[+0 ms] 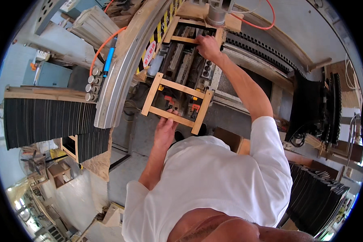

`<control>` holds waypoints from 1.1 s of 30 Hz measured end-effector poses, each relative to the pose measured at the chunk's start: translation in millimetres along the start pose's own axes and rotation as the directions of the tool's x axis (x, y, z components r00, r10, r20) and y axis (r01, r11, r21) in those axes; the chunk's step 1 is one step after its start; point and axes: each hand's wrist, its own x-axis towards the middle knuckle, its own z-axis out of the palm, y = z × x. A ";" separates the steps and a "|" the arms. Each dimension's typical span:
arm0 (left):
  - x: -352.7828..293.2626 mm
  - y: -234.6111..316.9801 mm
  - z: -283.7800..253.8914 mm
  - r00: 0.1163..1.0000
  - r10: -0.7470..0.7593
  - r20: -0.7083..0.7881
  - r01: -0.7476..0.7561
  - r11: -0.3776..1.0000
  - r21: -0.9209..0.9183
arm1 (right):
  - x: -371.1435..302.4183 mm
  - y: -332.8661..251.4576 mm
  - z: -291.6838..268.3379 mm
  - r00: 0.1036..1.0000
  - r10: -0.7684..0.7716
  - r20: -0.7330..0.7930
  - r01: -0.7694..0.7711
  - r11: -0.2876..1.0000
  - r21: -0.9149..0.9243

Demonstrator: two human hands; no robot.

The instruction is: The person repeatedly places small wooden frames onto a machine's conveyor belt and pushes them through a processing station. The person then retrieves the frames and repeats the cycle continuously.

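My left hand [164, 131] grips the near bar of a small wooden frame [181, 87], its fingertips showing over the bar. The frame has two side pieces joined by two crossbars and lies tilted over a machine bed, with orange and yellow clamps [195, 107] visible through it. My right hand [209, 48] reaches farther out, its fingers closed at the right end of the near bar of a second wooden frame [184, 39]. That frame lies at the far end of the bed, beside a metal cylinder [216, 17]. My right fingertips are partly hidden.
A metal rail [123, 68] with a striped warning strip runs along the left of the bed. Stacked dark frames [48, 121] stand at left, another dark stack [316, 197] at lower right. Black drag chains [266, 52] lie to the right. An orange hose [99, 50] hangs at the rail.
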 end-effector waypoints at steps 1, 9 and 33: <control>0.4 4.7 -1.0 1.000 -0.018 -0.001 0.018 1.000 0.007 | 5.2 -3.9 2.1 1.000 0.010 -0.013 -0.010 1.000 0.003; -20.7 25.4 -41.3 0.998 -0.065 -0.013 0.066 0.994 0.081 | 14.8 -4.7 11.4 0.995 0.098 -0.016 -0.099 0.992 -0.078; -43.3 14.1 -160.3 0.967 -0.003 -0.255 0.068 0.967 0.246 | 17.5 -12.1 -17.9 0.992 -0.092 0.086 0.123 0.864 -0.487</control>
